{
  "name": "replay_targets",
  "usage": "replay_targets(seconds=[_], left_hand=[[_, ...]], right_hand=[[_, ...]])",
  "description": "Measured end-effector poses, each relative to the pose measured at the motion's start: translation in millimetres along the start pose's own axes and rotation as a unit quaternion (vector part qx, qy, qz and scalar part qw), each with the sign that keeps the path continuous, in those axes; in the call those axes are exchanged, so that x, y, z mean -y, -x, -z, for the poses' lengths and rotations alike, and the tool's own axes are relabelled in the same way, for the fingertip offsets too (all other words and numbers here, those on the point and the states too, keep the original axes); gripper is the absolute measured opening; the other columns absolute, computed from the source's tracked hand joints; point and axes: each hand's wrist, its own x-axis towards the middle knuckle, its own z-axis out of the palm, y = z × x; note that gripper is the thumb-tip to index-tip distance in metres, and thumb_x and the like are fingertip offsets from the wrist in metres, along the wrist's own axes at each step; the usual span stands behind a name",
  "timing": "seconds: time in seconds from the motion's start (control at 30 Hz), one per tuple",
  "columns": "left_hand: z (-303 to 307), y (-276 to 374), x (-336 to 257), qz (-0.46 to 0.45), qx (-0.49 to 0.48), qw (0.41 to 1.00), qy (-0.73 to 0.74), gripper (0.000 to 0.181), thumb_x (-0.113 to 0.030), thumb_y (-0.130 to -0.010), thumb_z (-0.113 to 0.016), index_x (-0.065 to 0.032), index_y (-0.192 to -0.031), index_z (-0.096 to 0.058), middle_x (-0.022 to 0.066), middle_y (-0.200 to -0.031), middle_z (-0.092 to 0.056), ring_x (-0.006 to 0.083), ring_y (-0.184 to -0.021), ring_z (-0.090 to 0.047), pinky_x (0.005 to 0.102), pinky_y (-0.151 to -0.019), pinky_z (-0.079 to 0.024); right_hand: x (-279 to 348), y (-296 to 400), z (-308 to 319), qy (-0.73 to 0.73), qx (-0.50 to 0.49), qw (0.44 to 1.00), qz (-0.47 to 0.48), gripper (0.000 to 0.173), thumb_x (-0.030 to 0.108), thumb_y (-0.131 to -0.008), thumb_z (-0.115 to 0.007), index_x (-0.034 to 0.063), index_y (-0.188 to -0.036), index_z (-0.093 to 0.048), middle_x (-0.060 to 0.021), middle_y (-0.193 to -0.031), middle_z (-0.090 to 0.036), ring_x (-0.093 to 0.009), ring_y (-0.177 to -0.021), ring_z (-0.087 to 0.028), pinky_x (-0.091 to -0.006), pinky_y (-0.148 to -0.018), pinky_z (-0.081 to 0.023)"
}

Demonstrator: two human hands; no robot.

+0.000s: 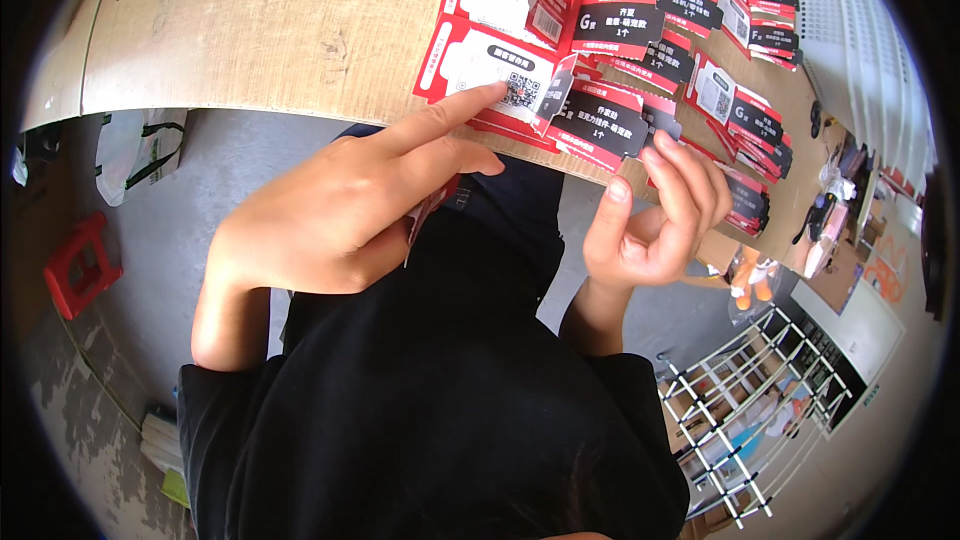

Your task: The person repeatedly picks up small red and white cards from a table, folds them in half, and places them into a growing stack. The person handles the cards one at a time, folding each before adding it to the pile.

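My left hand [337,187] reaches over the table's front edge. Its index fingertip rests on the white, code-printed panel of a red paper ticket [480,52]. Lower down, red card pieces [431,211] are held in this hand, mostly hidden by the fingers. The ticket has a raised, folded middle flap [556,96], and a black-and-red printed section [598,124] extends to its right. My right hand [656,221] is palm up beside that section, thumb and fingers apart. Its fingertips are close to a dark ticket end [661,118]; contact is unclear.
More ticket stacks [679,4] overlap across the right of the wooden table [262,30]. Other piles [750,116] lie near its right edge. A red plastic stool [82,266] stands on the floor at left, below a bag [142,150]. At lower right is a white tube rack [720,427].
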Motion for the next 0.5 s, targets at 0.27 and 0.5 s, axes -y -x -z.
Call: replay_targets(seconds=[0.27,0.5], left_hand=[[2,-2,6,-0.023,0.008,0.999,0.024,0.057,0.013,-0.052,-0.046,0.0019,-0.108,-0.051,0.0221,-0.139,-0.028,0.0367,-0.119,-0.042,0.0376,-0.093,-0.039],[1,-4,11,-0.056,0.003,0.998,0.022,0.059,0.012,-0.049,-0.044,0.0028,-0.108,-0.051,0.0235,-0.139,-0.027,0.0363,-0.121,-0.04,0.0376,-0.095,-0.037]], right_hand=[[3,-1,0,0.001,-0.013,1.0,0.015,0.023,0.021,-0.078,-0.06,0.0067,-0.095,-0.064,-0.0108,-0.107,-0.056,-0.024,-0.095,-0.046,-0.0327,-0.081,-0.038],[-2,8,1,-0.002,-0.018,1.0,0.002,0.024,0.019,-0.077,-0.059,0.0046,-0.097,-0.063,-0.0111,-0.105,-0.057,-0.026,-0.094,-0.046,-0.0332,-0.08,-0.039]])
